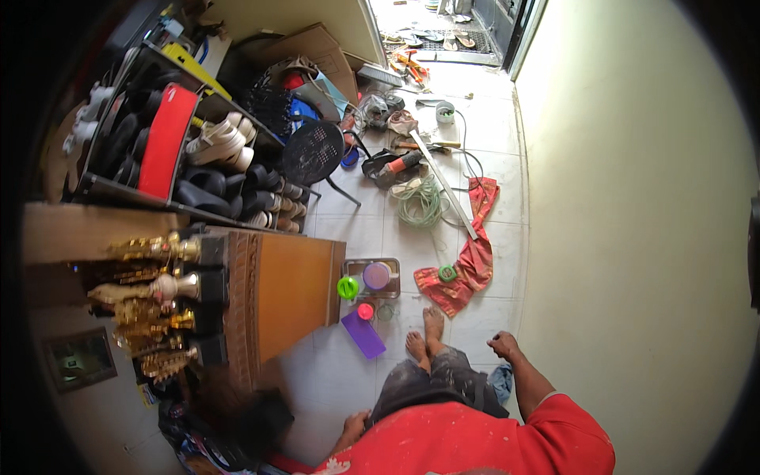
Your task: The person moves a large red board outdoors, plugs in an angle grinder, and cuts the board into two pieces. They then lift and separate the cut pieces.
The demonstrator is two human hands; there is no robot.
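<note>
My right hand [503, 345] is raised beside my right leg, its fingers curled; whether they hold anything small is unclear. My left hand [356, 421] hangs low at my left thigh, partly hidden, fingers bent. My bare feet stand on the tiles near a red patterned cloth [475, 269] with a green round object [447, 273] on it. A steel tray [396, 289] holds a purple-lidded container [376, 276] and a green-lidded one [347, 287]. A pink-lidded jar [366, 311] and a purple plastic tray [363, 340] lie nearby. A blue cloth [500, 384] is by my right leg.
At left stand a shoe rack [170, 142], a black stool [313, 154] and a wooden cabinet [297, 301] with trophies. Coiled hose [419, 202], a long strip [447, 186] and tools lie toward the open doorway [435, 24]. A plain wall [633, 198] runs along the right.
</note>
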